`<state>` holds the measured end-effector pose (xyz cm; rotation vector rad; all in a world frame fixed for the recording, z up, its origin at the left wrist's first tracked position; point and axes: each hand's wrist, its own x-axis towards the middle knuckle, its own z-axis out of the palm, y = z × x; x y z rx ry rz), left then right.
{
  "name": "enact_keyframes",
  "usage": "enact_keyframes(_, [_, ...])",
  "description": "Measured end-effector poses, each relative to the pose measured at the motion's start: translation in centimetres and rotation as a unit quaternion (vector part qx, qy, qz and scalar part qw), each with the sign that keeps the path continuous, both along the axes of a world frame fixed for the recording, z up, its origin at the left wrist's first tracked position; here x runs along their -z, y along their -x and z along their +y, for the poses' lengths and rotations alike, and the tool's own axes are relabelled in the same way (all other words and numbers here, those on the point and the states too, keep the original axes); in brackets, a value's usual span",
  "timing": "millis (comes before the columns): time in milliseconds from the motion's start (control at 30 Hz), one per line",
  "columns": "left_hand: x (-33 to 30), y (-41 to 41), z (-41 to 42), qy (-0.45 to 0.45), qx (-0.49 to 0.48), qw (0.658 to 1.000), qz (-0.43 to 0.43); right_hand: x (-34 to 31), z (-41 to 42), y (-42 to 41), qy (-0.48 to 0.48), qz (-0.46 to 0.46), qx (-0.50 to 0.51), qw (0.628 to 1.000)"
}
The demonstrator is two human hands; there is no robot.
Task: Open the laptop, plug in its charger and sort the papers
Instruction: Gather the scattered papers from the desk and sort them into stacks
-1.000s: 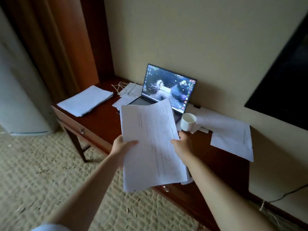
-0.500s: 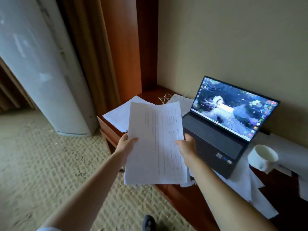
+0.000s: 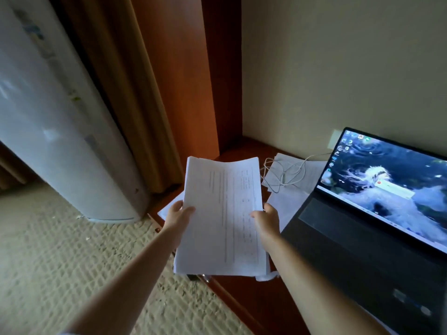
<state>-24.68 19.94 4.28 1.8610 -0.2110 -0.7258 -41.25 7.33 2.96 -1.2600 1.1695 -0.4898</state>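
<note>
— At the far left of the frame stands a tall white unit point(image 3: 60, 122) on the carpet, well clear of the work. Next along, what is the left hand point(image 3: 177, 217) doing?

— Its fingers are curled round the left edge of the sheaf of papers point(image 3: 222, 218), thumb lying on the top sheet. The sheaf sits at centre frame, held up over the left end of the tabletop point(image 3: 244, 293).

— And the right hand point(image 3: 267, 220)?

— It grips the opposite edge the same way, thumb on top, the other fingers hidden beneath.

— So how should the stack be set down well?

— I'd judge it best to keep both edges level so the lower sheets, already peeking out at the bottom corner, don't slide free. A few sheets show under the stack at mid-left; lowering squarely onto them would keep one tidy pile.

— Anything to avoid further right?

— The white cable point(image 3: 285, 175) loops over loose sheets point(image 3: 290, 204) just beside the stack, and the laptop point(image 3: 377, 223) stands open, screen lit, at the right. The stack should stay off the cable.
</note>
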Motion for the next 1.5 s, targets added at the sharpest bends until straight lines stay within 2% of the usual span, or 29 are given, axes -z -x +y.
enact_keyframes(100, [0.8,-3.6,-1.6,0.005,0.013,1.000,0.003,0.9,-0.6,-3.3,0.001,0.018,0.010,1.000])
enact_keyframes(300, [1.5,-12.2,-4.6,0.029,0.088,0.995,0.020,1.0,-1.3,-10.6,0.018,0.024,0.107,0.994])
enact_keyframes(600, [4.3,-22.1,-6.0,0.009,0.203,0.979,0.018,3.7,2.3,-19.4,-0.004,0.072,0.210,0.975])
enact_keyframes(767, [7.5,-23.0,-6.8,-0.045,0.224,0.973,0.015,6.2,3.8,-20.0,-0.021,0.097,0.241,0.966])
enact_keyframes(900, [8.0,-22.0,-8.7,-0.053,0.251,0.967,0.009,7.0,2.8,-19.5,-0.001,0.126,0.254,0.959])
enact_keyframes(1033, [8.0,-21.4,-10.6,-0.068,0.287,0.955,-0.023,8.0,0.9,-19.0,0.019,0.157,0.247,0.956])
enact_keyframes(1167, [10.2,-21.6,-12.1,-0.110,0.313,0.942,-0.059,9.7,0.2,-19.1,0.031,0.222,0.194,0.955])
enact_keyframes(1367, [11.5,-21.2,-11.4,-0.103,0.277,0.951,-0.091,10.9,1.2,-19.2,0.089,0.301,0.205,0.927])
enact_keyframes(1500, [12.7,-21.4,-11.1,-0.135,0.279,0.943,-0.124,11.1,1.8,-19.4,0.101,0.403,0.196,0.888])
